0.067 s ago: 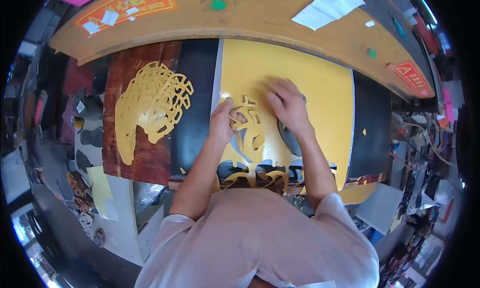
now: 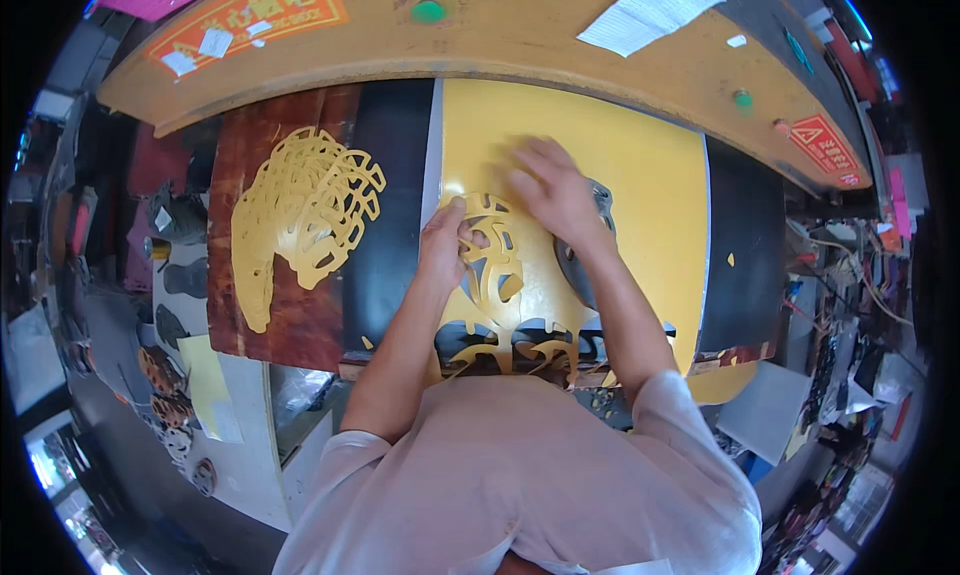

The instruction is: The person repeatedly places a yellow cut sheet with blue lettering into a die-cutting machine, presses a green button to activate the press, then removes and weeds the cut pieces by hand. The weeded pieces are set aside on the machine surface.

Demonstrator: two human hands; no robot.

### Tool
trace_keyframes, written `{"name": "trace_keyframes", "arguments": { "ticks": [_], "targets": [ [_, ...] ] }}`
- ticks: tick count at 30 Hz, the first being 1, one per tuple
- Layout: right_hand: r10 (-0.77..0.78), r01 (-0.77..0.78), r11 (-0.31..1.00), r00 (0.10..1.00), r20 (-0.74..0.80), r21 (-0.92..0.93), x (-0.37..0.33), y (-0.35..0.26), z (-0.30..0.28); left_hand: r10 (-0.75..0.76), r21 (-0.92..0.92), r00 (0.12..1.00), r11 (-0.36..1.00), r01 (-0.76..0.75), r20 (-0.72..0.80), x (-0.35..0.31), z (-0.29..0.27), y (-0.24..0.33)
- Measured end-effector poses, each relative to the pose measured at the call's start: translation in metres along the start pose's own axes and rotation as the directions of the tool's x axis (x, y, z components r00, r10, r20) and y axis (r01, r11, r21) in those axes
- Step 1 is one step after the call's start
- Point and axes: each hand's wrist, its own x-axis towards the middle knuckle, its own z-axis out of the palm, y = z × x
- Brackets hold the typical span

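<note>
My left hand [image 2: 443, 247] pinches a thin yellow cut-out piece [image 2: 508, 243], shaped like a shoe upper with slots and openings. It lies over the yellow sheet [image 2: 620, 135] in front of me. Just right of it, my right hand [image 2: 555, 190] hovers over the sheet, its fingers blurred by motion, apart from the thumb, with nothing visible in them. Partly hidden by my right forearm, a dark curved cutting die [image 2: 577, 273] rests on the sheet. Along the sheet's near edge are cut openings with narrow yellow strips [image 2: 550, 351] between them.
At the left, a heap of similar yellow cut-outs [image 2: 310, 210] lies on a reddish-brown board [image 2: 300, 330]. Black board surface [image 2: 388, 205] shows beside the sheet. An orange-brown machine beam [image 2: 490, 45] with green buttons spans the far side. Small yellow scraps [image 2: 730, 260] lie at the right.
My right hand has moved a little left, toward the cut-out. The cut-out in my left hand has shifted and turned slightly, and more of the cutting die shows.
</note>
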Motion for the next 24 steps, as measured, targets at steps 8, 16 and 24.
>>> {"name": "trace_keyframes", "arguments": {
  "ticks": [8,16,24],
  "targets": [
    [0.147,0.039,0.923,0.883,0.445,-0.383,0.058,0.022,0.104,0.057,0.043,0.996,0.997,-0.06,0.065,-0.005,-0.004,0.01],
    [0.05,0.162,0.869,0.911,0.41,-0.468,0.063,0.028,0.106,-0.047,0.629,0.989,0.776,-0.051,0.139,-0.007,-0.022,0.038],
    [-0.055,0.131,0.9,0.98,0.189,-0.416,0.055,0.038,0.114,-0.049,0.35,0.989,0.932,0.095,-0.139,-0.008,0.001,0.032]
  ]
}}
